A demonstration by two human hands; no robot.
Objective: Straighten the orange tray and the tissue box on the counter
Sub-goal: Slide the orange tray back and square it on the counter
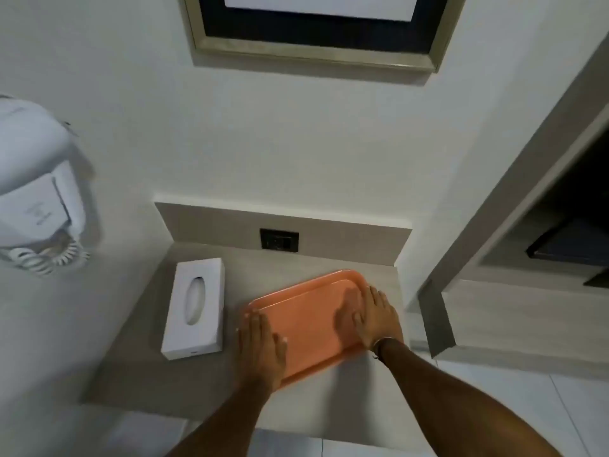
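Two bare hands lie flat on an orange tray (313, 321), fingers straight and close together, palms down, pinching nothing. The left hand (260, 349) presses on the tray's near-left corner, its fingertips reaching the left rim. The right hand (377, 319) covers the tray's right end, its fingertips pointing toward the far-right corner; a thin band circles that wrist. Both forearms come up from the bottom of the view.

The tray is a shallow rectangle with rounded corners, and it sits askew on the tabletop (131, 367), turned so its long sides run diagonally rather than parallel with the front edge. Its right end lies near the tabletop's right edge and its near corner comes close to the front edge.

Just left of the tray, apart from it, a white tissue box (196, 306) lies with its long side running front to back, slightly tilted, its oval slot facing up. It occupies the left-middle of the tabletop.

Behind, a low backsplash carries a dark outlet (279, 239). A white hairdryer (36, 189) with a coiled cord hangs on the left wall. A framed picture (316, 28) hangs above.
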